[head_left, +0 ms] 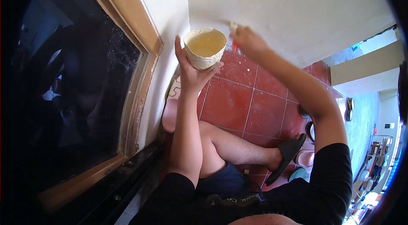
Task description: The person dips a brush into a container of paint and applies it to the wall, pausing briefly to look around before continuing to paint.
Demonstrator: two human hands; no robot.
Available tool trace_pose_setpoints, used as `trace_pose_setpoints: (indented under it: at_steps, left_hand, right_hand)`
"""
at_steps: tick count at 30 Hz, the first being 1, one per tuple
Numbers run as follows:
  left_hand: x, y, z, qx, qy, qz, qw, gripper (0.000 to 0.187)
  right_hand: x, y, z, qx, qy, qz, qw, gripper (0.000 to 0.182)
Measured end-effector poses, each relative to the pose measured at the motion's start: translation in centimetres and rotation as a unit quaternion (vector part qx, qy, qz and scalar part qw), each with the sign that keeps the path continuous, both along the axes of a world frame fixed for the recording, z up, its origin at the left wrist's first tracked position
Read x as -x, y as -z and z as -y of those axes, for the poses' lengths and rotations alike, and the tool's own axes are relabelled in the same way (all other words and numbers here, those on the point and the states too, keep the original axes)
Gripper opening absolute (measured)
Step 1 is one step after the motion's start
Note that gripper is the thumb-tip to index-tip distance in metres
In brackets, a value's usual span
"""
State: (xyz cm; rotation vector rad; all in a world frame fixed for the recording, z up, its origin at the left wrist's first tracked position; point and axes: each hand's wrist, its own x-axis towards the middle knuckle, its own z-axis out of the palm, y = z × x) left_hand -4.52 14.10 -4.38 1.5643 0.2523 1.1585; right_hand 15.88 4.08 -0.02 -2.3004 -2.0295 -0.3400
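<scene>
My left hand (pixel 193 72) is wrapped round a cup (pixel 205 60) from below, its thumb up along the left side. The cup's outside is crusted with cream-coloured paint, and pale yellow paint (pixel 206 43) lies inside. To the right of the cup, my right hand (pixel 248 43) is closed on a paintbrush (pixel 233 26), slightly blurred. The pale bristle end points up toward the off-white wall (pixel 276 8), and a bit of red shows below the fingers. The fist hides the middle of the brush.
A dark glass pane in a worn wooden frame (pixel 148 21) stands close on the left. Red floor tiles (pixel 227 104) carry pale specks. Pink slippers (pixel 171 114) lie by the left wall; more footwear (pixel 304 158) sits at right. My foot wears a black slide (pixel 288 157).
</scene>
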Motion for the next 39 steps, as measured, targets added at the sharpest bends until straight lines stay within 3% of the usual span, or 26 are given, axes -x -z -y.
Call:
trace_pose_setpoints:
  at_steps: [4, 7, 10, 15, 21, 23, 26, 28, 31, 34, 39]
  left_hand:
    - [-0.2, 0.3, 0.0, 0.026, 0.022, 0.002, 0.999, 0.125]
    - [0.1, -0.6, -0.1, -0.013, -0.013, -0.019, 1.000, 0.128]
    - [0.0, -1.0, 0.0, -0.015, -0.019, -0.009, 1.000, 0.131]
    - [0.4, -1.1, -0.2, -0.025, -0.023, -0.028, 0.999, 0.129]
    - [0.1, 0.1, -1.3, -0.034, -0.043, -0.017, 0.998, 0.130]
    - [0.2, 0.0, -1.2, -0.059, -0.043, -0.040, 0.997, 0.130]
    - [0.3, 0.0, -1.1, -0.042, -0.029, -0.023, 0.998, 0.130]
    - [0.4, -0.2, -1.2, -0.057, -0.037, -0.025, 0.997, 0.131]
    - [0.5, -0.7, -1.0, -0.049, -0.043, -0.037, 0.997, 0.131]
    - [0.3, -0.8, -0.9, -0.057, -0.039, -0.034, 0.997, 0.131]
    - [0.3, -0.4, -0.9, -0.046, -0.028, -0.026, 0.998, 0.131]
  right_hand:
    - [1.0, -6.8, -0.3, -0.095, 0.009, 0.004, 0.995, 0.015]
    - [2.9, -9.4, 0.7, -0.211, -0.020, 0.135, 0.968, 0.020]
    - [2.4, -6.5, 1.1, -0.176, -0.009, 0.131, 0.976, 0.021]
    - [1.0, 3.5, 1.0, -0.103, -0.026, 0.173, 0.979, 0.021]
    - [2.1, 7.0, 1.2, 0.042, -0.002, -0.022, 0.999, 0.019]
    - [-0.1, 6.6, 0.6, -0.051, -0.024, -0.017, 0.998, 0.019]
    - [-0.1, 0.0, -0.1, -0.032, 0.026, -0.060, 0.997, 0.021]
    - [1.3, -2.9, 0.4, -0.131, 0.032, -0.014, 0.991, 0.029]
    - [2.8, -5.1, 1.5, -0.216, -0.011, 0.068, 0.974, 0.028]
    - [3.1, -2.0, 1.8, -0.169, 0.012, 0.122, 0.978, 0.019]
    - [1.7, 8.0, 1.5, -0.093, -0.004, 0.121, 0.988, 0.023]
